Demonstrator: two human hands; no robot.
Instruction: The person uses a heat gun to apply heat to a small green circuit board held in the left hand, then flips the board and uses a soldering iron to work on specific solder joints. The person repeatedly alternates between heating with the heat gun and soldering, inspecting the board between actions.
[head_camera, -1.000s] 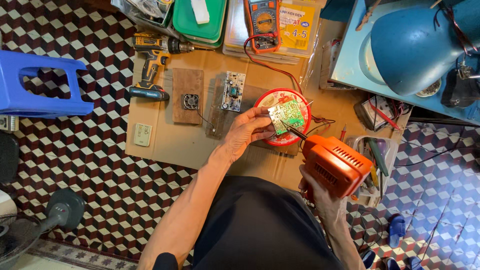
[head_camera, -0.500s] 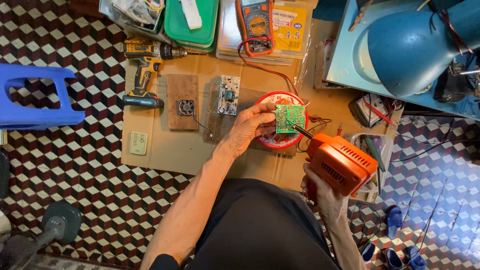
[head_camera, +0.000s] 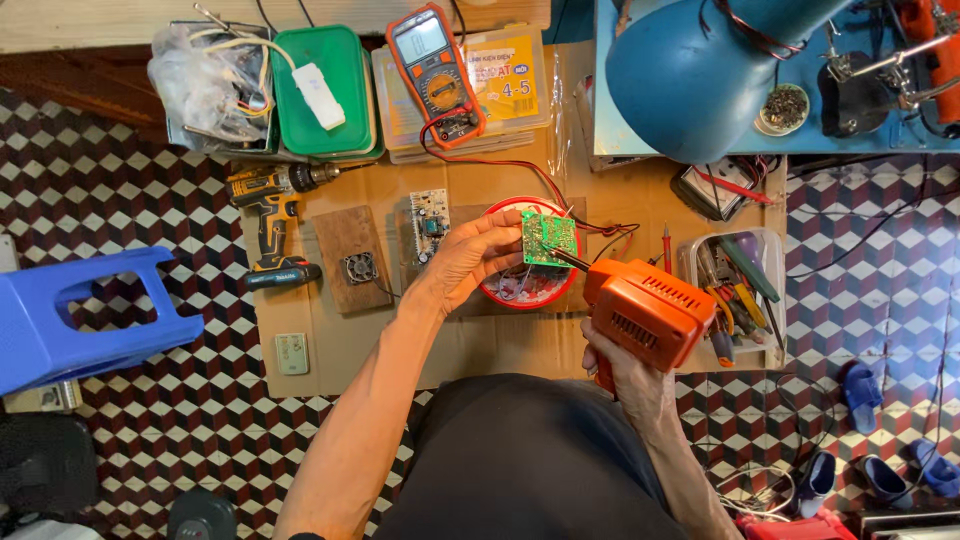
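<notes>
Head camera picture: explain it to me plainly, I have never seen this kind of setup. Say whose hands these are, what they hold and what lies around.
The camera sits on the person's head and looks straight down, so both arms belong to the wearer. The left hand holds a small green circuit board over a red round bowl. The right hand grips an orange soldering gun, its tip touching the board. They work over a cardboard sheet on a chequered floor. Nearby lie a yellow drill, an orange multimeter and a tray of hand tools.
</notes>
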